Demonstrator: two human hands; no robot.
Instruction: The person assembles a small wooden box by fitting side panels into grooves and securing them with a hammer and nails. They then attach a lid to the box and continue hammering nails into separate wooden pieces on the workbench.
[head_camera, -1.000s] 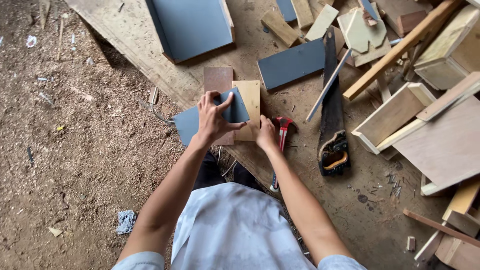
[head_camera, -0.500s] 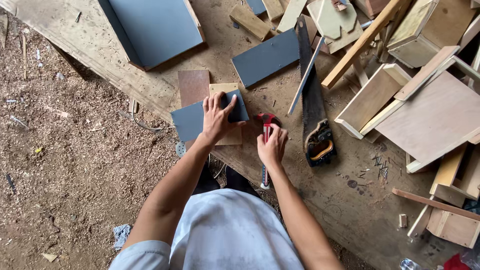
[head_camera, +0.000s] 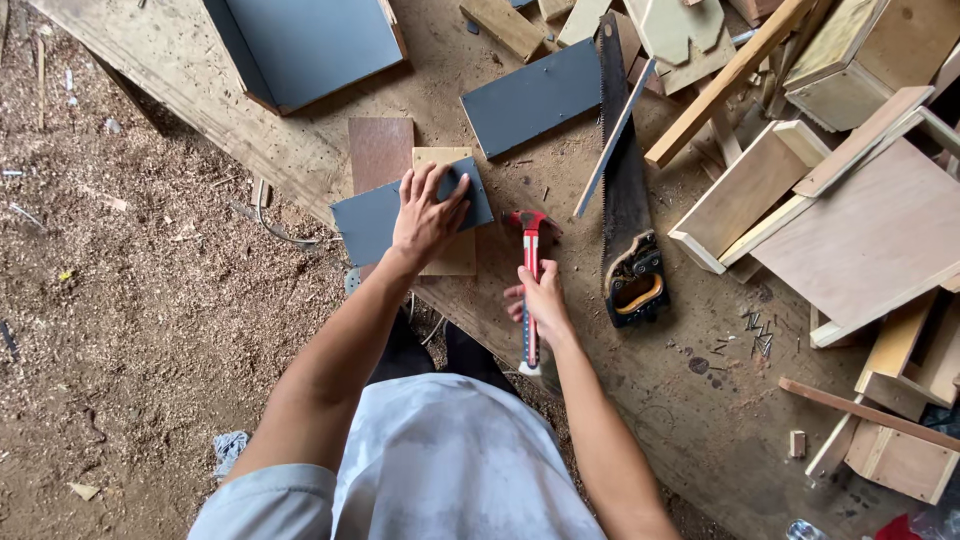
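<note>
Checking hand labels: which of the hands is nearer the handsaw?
Right. The right hand grips the red hammer just left of the handsaw handle. The left hand lies flat on the small grey panel, farther left, beyond the hammer.

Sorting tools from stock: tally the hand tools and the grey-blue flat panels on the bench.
Red-handled hammer: 1
Black-handled hand saw: 1
Grey-blue flat panels: 3, namely large, middle, small under the left hand
Total: 5
</note>
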